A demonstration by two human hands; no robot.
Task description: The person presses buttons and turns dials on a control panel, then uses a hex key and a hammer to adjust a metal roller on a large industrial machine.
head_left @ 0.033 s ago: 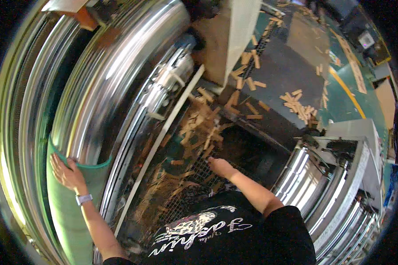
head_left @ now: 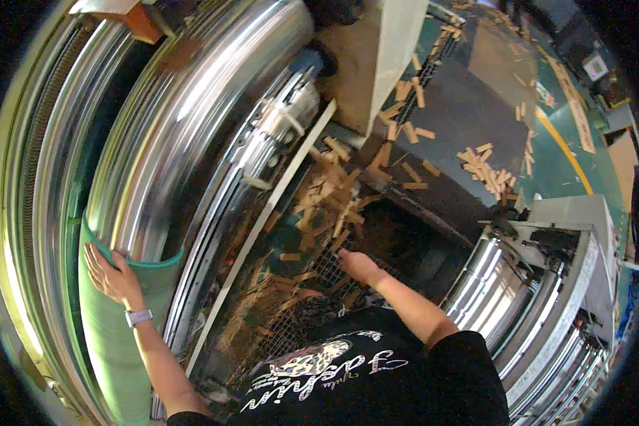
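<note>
Pressing the green sheet (head_left: 106, 344), at eight o'clock by the shiny roller (head_left: 192, 106), seems the step in hand; the left hand (head_left: 113, 277) lies flat, its grip released; the right hand (head_left: 358, 267), five o'clock of centre, curls, contents untellable; the next move likely calls for even palm pressure

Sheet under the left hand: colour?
Light green sheet, darker teal edge; head view shows it best.

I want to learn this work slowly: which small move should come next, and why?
Perhaps slide the left hand rightward over the green sheet: the hand rests near the left end of the teal edge lying across the shiny roller, leaving the right end unpressed.
</note>
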